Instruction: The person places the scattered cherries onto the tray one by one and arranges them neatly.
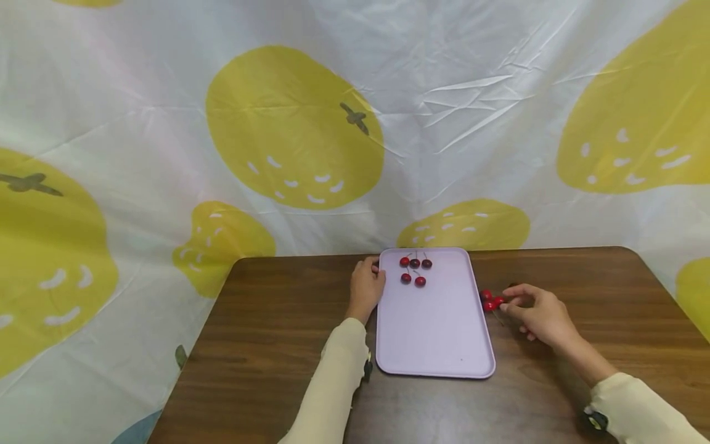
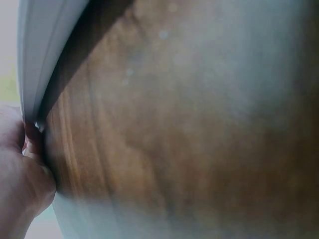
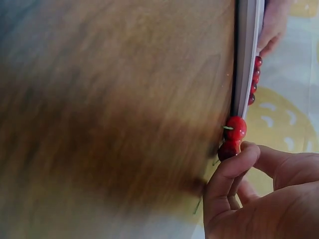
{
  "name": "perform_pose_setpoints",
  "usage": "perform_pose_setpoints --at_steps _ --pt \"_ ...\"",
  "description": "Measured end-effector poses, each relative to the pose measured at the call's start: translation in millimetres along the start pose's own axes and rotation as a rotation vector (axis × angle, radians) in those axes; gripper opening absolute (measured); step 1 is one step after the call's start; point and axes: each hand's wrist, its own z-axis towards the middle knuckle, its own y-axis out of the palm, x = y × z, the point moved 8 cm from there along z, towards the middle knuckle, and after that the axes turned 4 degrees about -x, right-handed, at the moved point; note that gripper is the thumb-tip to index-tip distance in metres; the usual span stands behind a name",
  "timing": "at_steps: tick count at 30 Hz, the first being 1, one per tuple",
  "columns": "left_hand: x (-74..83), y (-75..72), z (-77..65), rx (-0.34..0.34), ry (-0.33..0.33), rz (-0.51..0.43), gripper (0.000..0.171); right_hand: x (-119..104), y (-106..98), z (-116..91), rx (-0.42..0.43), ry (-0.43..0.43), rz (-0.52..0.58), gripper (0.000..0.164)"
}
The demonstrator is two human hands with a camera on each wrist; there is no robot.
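A pale lilac tray (image 1: 432, 333) lies on the wooden table. Near its far end are several dark red cherries (image 1: 420, 282) with stems, set in two rows. My left hand (image 1: 367, 288) grips the tray's left rim near the far corner; in the left wrist view part of that hand (image 2: 25, 174) shows against the tray edge (image 2: 42, 55). Beside the right rim, several red cherries (image 1: 488, 305) sit in a cluster. There my right hand (image 1: 543, 317) pinches a cherry (image 1: 499, 300) between thumb and finger. Close up, its fingertips meet at a dark cherry (image 3: 229, 150).
The brown wooden table (image 1: 277, 345) reaches out on both sides of the tray. Behind its far edge hangs a white cloth (image 1: 455, 123) printed with yellow fruit. A small dark object (image 1: 514, 285), partly hidden, is behind the right fingers.
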Motion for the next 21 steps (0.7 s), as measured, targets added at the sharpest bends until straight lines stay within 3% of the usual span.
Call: perform_pose_setpoints --at_steps 21 --pt "6.2 -5.2 -4.4 0.017 -0.005 0.005 0.033 0.6 8.1 9.1 -0.032 -0.008 0.060 0.038"
